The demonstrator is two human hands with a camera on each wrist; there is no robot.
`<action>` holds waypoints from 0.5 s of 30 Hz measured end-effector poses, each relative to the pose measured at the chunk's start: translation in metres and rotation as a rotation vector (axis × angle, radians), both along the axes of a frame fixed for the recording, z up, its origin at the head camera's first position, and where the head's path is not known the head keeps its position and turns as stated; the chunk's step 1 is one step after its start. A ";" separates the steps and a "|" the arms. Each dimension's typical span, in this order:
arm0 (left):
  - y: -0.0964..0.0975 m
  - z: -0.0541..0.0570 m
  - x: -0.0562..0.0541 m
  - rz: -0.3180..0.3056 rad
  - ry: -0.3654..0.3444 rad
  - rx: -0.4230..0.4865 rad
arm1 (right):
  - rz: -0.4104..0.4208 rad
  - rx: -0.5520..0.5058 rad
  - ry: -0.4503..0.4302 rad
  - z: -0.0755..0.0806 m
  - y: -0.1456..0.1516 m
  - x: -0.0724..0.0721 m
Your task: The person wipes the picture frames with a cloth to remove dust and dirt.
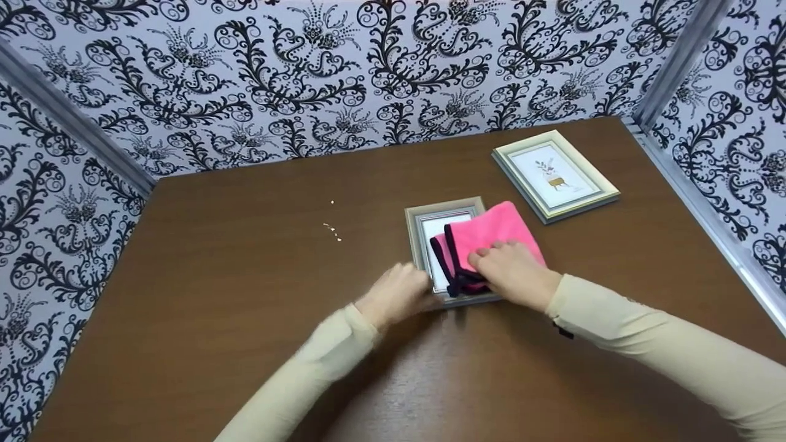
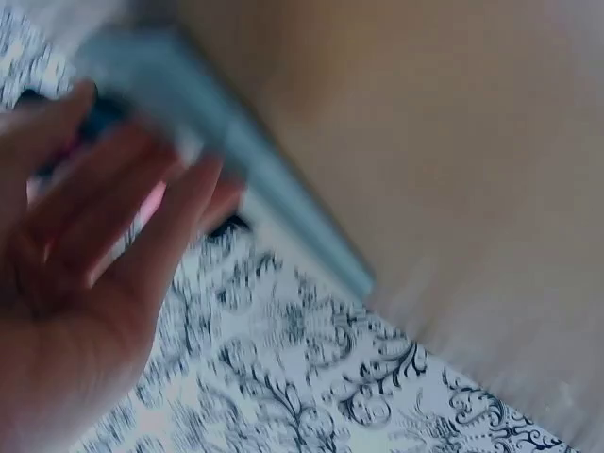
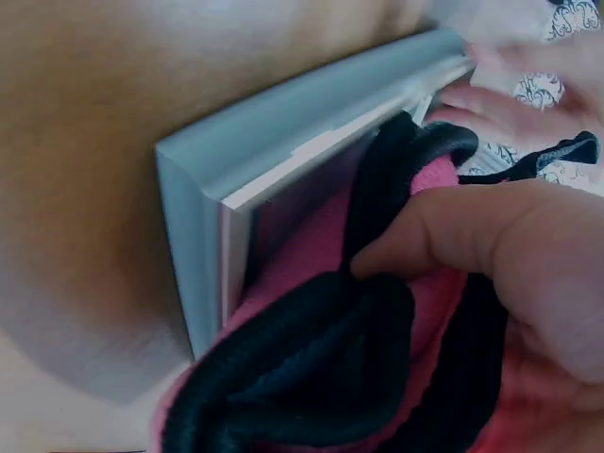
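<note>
In the head view, a picture frame (image 1: pixel 412 228) lies flat on the table, its right part covered by a folded pink cloth (image 1: pixel 494 224) with dark edging. My right hand (image 1: pixel 513 270) grips the cloth over the frame; the right wrist view shows its thumb (image 3: pixel 425 231) pressed into the folds. At the lower left corner of the frame is my left hand (image 1: pixel 399 294), blurred. The left wrist view has its fingers (image 2: pixel 179 212) fairly straight, with thumb and fingertips apart, right at the grey-blue border (image 2: pixel 274 179).
A second, cream-bordered picture frame (image 1: pixel 603 191) with a plant drawing lies at the back right of the brown table (image 1: pixel 245 276). Several small white specks (image 1: pixel 333 231) lie left of the middle. Patterned walls (image 1: pixel 295 73) enclose the back and sides.
</note>
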State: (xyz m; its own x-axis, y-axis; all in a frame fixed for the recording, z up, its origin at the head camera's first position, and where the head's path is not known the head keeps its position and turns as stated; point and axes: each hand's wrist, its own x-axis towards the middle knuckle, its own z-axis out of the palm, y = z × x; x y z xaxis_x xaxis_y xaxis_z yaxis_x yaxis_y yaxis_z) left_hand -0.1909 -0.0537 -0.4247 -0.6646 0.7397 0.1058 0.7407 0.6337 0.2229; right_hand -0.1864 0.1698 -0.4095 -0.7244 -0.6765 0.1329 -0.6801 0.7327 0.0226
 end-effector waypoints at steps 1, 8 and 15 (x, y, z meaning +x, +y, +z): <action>0.000 0.006 -0.008 0.001 -0.035 -0.015 | -0.003 0.003 0.007 -0.001 -0.001 0.001; -0.001 0.031 -0.073 0.313 0.014 -0.066 | 0.015 -0.025 0.067 -0.008 -0.002 0.001; 0.011 0.010 -0.117 0.460 -0.027 -0.036 | 0.009 -0.019 0.092 -0.010 -0.003 0.001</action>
State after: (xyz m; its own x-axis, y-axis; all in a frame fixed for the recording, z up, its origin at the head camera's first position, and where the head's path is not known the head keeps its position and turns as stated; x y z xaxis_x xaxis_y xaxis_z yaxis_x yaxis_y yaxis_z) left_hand -0.3082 -0.0427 -0.4149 -0.9270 0.3698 0.0633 0.3746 0.9031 0.2101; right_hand -0.1853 0.1672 -0.4195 -0.7026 -0.6794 0.2114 -0.6822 0.7277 0.0712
